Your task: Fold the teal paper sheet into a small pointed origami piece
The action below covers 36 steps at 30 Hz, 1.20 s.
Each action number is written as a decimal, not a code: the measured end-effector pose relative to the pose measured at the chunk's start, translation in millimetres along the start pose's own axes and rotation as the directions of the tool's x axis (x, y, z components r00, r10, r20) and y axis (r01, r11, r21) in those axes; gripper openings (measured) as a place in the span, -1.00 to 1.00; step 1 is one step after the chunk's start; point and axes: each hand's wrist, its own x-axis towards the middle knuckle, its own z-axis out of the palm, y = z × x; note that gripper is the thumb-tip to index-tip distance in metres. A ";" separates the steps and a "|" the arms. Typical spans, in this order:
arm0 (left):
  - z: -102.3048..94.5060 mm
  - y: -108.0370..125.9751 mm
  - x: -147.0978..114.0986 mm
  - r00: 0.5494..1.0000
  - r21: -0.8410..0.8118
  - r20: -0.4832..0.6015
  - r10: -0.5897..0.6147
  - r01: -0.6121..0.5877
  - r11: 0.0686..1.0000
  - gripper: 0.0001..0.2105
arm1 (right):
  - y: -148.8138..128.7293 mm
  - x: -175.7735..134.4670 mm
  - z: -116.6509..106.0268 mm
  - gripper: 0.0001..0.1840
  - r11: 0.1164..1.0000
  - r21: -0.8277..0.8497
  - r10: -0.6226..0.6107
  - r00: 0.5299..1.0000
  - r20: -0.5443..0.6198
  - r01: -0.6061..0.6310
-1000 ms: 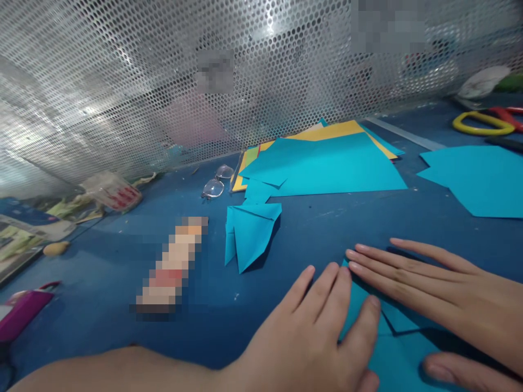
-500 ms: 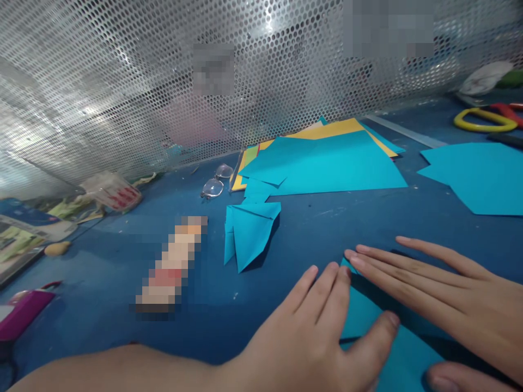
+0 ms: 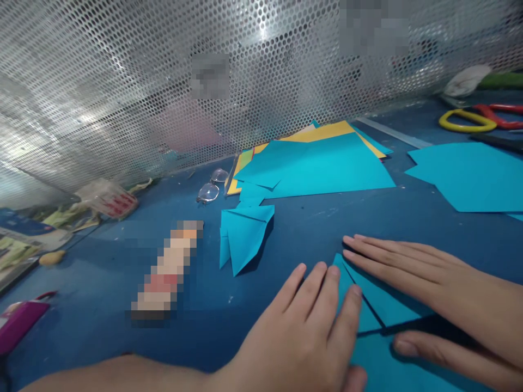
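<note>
On a blue tabletop (image 3: 196,337) in front of a perforated metal panel (image 3: 253,81), a partly folded sheet of turquoise paper (image 3: 392,296) lies at the lower right, under and between your two hands. Its narrow tip points away from you, and dark lines run between its flaps. Your left hand (image 3: 302,326) is spread palm down with its fingers slightly apart, the index finger over the paper's left side. Your right hand (image 3: 441,283) is stretched flat, fingers close together along the paper's right edge, thumb set apart over its lower part; neither hand grips anything. Ahead and left of your hands sits a folded turquoise paper shape (image 3: 247,237). Behind it is a stack of coloured sheets, a turquoise sheet (image 3: 327,163) on top and a yellow sheet (image 3: 335,130) showing beneath. Eyeglasses (image 3: 208,192) lie just left of the stack. To the right are a cut piece of turquoise paper (image 3: 474,177) and, beyond it, yellow and red scissor handles (image 3: 466,129). At far left are a clear plastic tub (image 3: 107,197) and a purple object (image 3: 24,326). A blurred-out strip (image 3: 167,269) lies left of centre, its details hidden.
</note>
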 end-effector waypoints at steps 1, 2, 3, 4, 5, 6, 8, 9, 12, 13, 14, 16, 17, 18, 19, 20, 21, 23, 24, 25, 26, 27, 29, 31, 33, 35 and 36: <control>1.4 -0.2 -0.2 0.999 -0.021 0.034 -0.005 0.006 1.000 -0.39 | -1.2 1.9 -3.1 -0.02 0.997 -0.071 -0.034 0.999 0.020 0.036; 3.3 0.1 -0.4 0.999 -0.048 0.050 -0.019 0.021 0.999 -0.38 | -1.9 3.1 -5.0 -0.05 0.991 -0.116 -0.061 0.997 0.036 0.065; 5.5 0.8 -0.6 0.998 -0.076 0.053 -0.038 0.042 0.996 -0.36 | -2.0 3.5 -5.4 -0.05 0.990 -0.120 -0.071 0.997 0.039 0.075; 7.6 1.7 -0.7 0.997 -0.101 0.047 -0.060 0.065 0.993 -0.35 | -1.6 3.1 -4.3 -0.03 0.995 -0.080 -0.062 0.998 0.026 0.064; 9.3 2.4 -0.5 0.996 -0.122 0.035 -0.081 0.085 0.989 -0.35 | -0.8 2.0 -1.8 0.01 0.999 -0.008 -0.038 0.999 0.006 0.038; 10.1 2.5 0.0 0.995 -0.142 0.024 -0.092 0.094 0.985 -0.35 | 0.4 0.4 1.6 0.04 0.997 0.072 -0.007 1.000 -0.011 0.008; 8.9 0.7 1.7 0.997 -0.165 0.030 -0.073 0.077 0.983 -0.39 | 3.3 -3.4 9.7 0.07 0.980 0.195 0.046 0.999 -0.024 -0.040; 7.2 -1.2 2.7 0.998 -0.170 0.031 -0.057 0.062 0.983 -0.41 | 4.7 -5.2 13.4 0.07 0.974 0.222 0.053 0.998 -0.023 -0.047; 1.3 -7.8 4.5 1.000 -0.163 0.014 -0.026 0.028 0.986 -0.45 | 7.6 -8.1 19.1 0.06 0.971 0.235 0.052 0.998 -0.019 -0.046; 0.1 -9.4 4.5 1.000 -0.158 0.006 -0.025 0.026 0.987 -0.44 | 8.0 -8.1 18.8 0.06 0.972 0.232 0.051 0.999 -0.020 -0.045; -0.5 -10.5 4.2 1.000 -0.150 -0.004 -0.026 0.025 0.988 -0.42 | 8.1 -7.5 17.5 0.06 0.974 0.224 0.048 0.999 -0.020 -0.042; -0.3 -11.0 3.5 0.999 -0.127 -0.023 -0.034 0.031 0.991 -0.38 | 6.9 -5.0 12.3 0.07 0.984 0.178 0.030 1.000 -0.008 -0.028; 0.0 -10.7 3.2 0.999 -0.116 -0.033 -0.033 0.029 0.993 -0.37 | 5.6 -3.2 8.9 0.07 0.992 0.125 0.008 1.000 0.007 -0.008; 0.3 -10.3 3.1 0.999 -0.107 -0.043 -0.034 0.029 0.994 -0.37 | 3.9 -1.2 5.3 0.06 0.998 0.053 -0.025 0.999 0.023 0.024; 0.5 -10.0 3.2 0.998 -0.105 -0.052 -0.035 0.030 0.994 -0.38 | 1.8 0.9 1.9 0.04 0.998 -0.029 -0.062 0.997 0.039 0.063; 0.6 -9.8 3.5 0.998 -0.112 -0.055 -0.035 0.029 0.993 -0.39 | -0.6 2.9 -1.2 0.02 0.989 -0.104 -0.101 0.993 0.056 0.106; 0.5 -10.0 3.9 0.998 -0.126 -0.050 -0.038 0.031 0.992 -0.40 | -3.5 4.6 -3.7 0.01 0.977 -0.164 -0.131 0.989 0.065 0.140; 0.0 -11.0 4.9 0.999 -0.171 -0.018 -0.047 0.043 0.984 -0.38 | -10.0 7.1 -6.5 0.04 0.960 -0.220 -0.161 0.984 0.072 0.173; -0.4 -11.8 5.5 0.999 -0.202 0.017 -0.050 0.053 0.978 -0.35 | -13.4 7.9 -6.8 0.06 0.957 -0.226 -0.169 0.983 0.065 0.180; -0.8 -12.6 6.3 0.997 -0.243 0.063 -0.047 0.061 0.968 -0.29 | -16.8 8.6 -6.5 0.08 0.955 -0.237 -0.169 0.984 0.059 0.179; -1.2 -13.5 7.2 0.992 -0.290 0.116 -0.041 0.074 0.954 -0.21 | -19.9 9.1 -5.8 0.07 0.952 -0.251 -0.167 0.984 0.056 0.176; -1.6 -14.2 8.3 0.985 -0.339 0.171 -0.034 0.091 0.936 -0.13 | -22.6 9.5 -4.7 0.06 0.947 -0.271 -0.168 0.985 0.048 0.175; -2.4 -15.1 10.3 0.964 -0.412 0.267 -0.020 0.133 0.902 -0.02 | -25.9 9.2 -1.6 0.02 0.940 -0.296 -0.165 0.985 0.039 0.169; -2.8 -15.2 11.5 0.946 -0.442 0.323 -0.020 0.169 0.881 0.02 | -26.4 6.3 2.9 0.01 0.962 -0.244 -0.122 0.992 0.018 0.123; -2.8 -14.5 11.5 0.938 -0.449 0.345 -0.027 0.190 0.873 0.04 | -24.4 0.6 9.3 0.07 0.991 -0.132 -0.040 0.999 -0.018 0.037; -2.0 -13.2 10.5 0.937 -0.460 0.346 -0.036 0.203 0.864 0.10 | -21.2 -6.1 17.0 0.12 0.999 -0.030 0.038 0.998 -0.043 -0.039; -1.5 -12.5 9.8 0.938 -0.462 0.344 -0.044 0.210 0.861 0.15 | -19.7 -9.1 20.9 0.13 0.998 -0.004 0.057 0.997 -0.050 -0.057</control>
